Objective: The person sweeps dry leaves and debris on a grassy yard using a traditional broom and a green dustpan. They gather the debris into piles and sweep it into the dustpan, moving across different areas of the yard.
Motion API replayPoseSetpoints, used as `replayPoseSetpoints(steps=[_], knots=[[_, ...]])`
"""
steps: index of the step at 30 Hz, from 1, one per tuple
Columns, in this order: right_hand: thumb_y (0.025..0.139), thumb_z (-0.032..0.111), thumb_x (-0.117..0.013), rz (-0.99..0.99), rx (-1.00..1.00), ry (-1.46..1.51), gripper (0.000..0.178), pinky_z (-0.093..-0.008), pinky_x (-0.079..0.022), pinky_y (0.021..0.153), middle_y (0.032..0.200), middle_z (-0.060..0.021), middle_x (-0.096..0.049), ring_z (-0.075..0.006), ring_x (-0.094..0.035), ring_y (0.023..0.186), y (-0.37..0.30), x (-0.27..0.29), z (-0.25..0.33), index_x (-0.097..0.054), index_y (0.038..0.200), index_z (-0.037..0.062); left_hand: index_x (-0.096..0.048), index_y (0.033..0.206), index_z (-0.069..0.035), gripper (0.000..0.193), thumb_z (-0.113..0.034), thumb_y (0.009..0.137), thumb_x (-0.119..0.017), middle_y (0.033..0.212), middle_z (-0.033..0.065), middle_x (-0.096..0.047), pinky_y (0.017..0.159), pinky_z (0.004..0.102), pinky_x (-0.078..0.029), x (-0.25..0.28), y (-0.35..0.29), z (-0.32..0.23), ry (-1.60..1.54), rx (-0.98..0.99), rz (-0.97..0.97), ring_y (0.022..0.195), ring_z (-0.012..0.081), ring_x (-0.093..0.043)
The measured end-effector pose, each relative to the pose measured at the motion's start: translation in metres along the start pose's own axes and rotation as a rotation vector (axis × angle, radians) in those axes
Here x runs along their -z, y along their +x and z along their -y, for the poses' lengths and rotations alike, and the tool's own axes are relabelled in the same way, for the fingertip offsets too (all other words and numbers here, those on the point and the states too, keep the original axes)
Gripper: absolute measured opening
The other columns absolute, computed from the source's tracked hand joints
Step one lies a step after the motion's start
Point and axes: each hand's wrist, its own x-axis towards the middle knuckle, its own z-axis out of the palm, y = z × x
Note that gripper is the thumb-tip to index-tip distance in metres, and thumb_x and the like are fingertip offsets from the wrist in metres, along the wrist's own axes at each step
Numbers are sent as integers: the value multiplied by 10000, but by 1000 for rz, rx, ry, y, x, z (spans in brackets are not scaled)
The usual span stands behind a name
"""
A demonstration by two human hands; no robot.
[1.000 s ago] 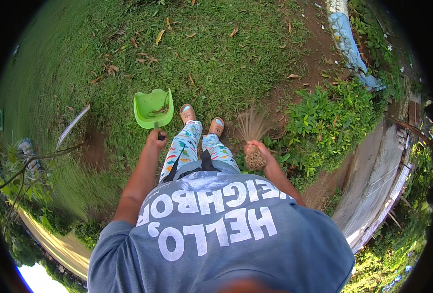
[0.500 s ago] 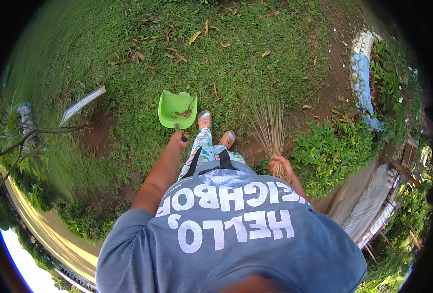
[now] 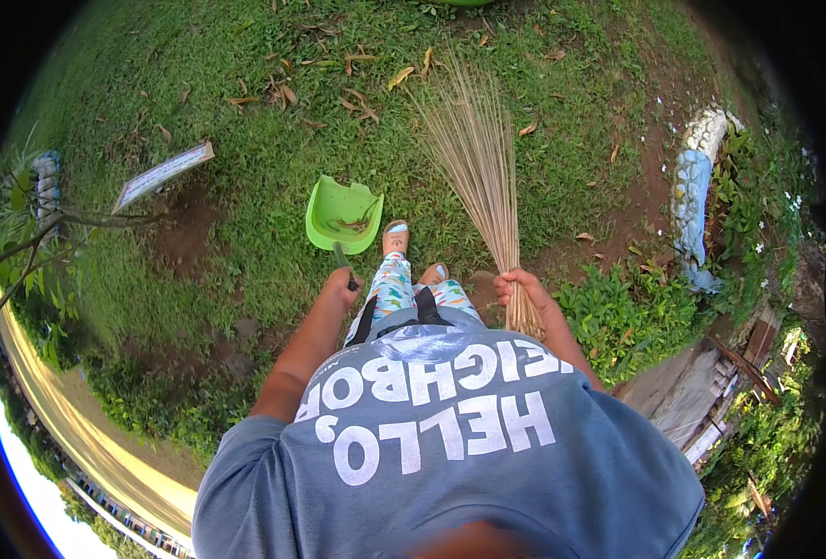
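A bright green dustpan (image 3: 321, 220) is in front of my left foot, its dark handle gripped by my left hand (image 3: 339, 284). Some brown dry leaves (image 3: 357, 224) lie inside the pan. My right hand (image 3: 522, 285) is wrapped round the bound end of a stick broom (image 3: 476, 154). Its long thin tan bristles fan out forward over the grass, pointing up and slightly left in the view. I cannot tell whether the bristle tips touch the ground.
Dry leaves (image 3: 361, 104) are scattered over the grass ahead. A low signboard (image 3: 163, 175) stands at the left, near bare branches. To the right are a leafy bush (image 3: 613, 298) and a white-and-blue stone border (image 3: 694, 191). A green object's edge (image 3: 464, 2) shows at the top.
My right hand has raised the broom, and its bristles now reach farther forward and left. The dustpan stays in my left hand, nearly in place. My right foot has shifted back.
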Motion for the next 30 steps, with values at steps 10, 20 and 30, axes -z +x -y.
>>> replayPoseSetpoints(steps=[10,20,30], knots=[[816,191,-498,275,-53,-112,222,-261,-467,513,576,-17,-497,-127,-511,512,181,-91,32,-465,613,109,-355,855,-59,78,-63,856,-433,582,30,-352,341,238,-313,-26,-4,7,74,14,42,420,122,-348],[806,125,-486,10,-3,293,96,-282,-466,490,622,-37,-472,-136,-486,532,2,16,-8,-497,735,62,-368,853,-66,86,-52,855,-453,615,41,-383,353,220,-342,-63,-32,31,86,18,57,461,133,-401],[798,121,-513,418,131,107,86,-277,-490,521,602,-27,-490,-123,-528,539,60,15,112,-480,746,61,-352,832,-46,91,-63,873,-431,602,30,-370,373,211,-358,-116,-31,101,195,-39,93,456,117,-382]])
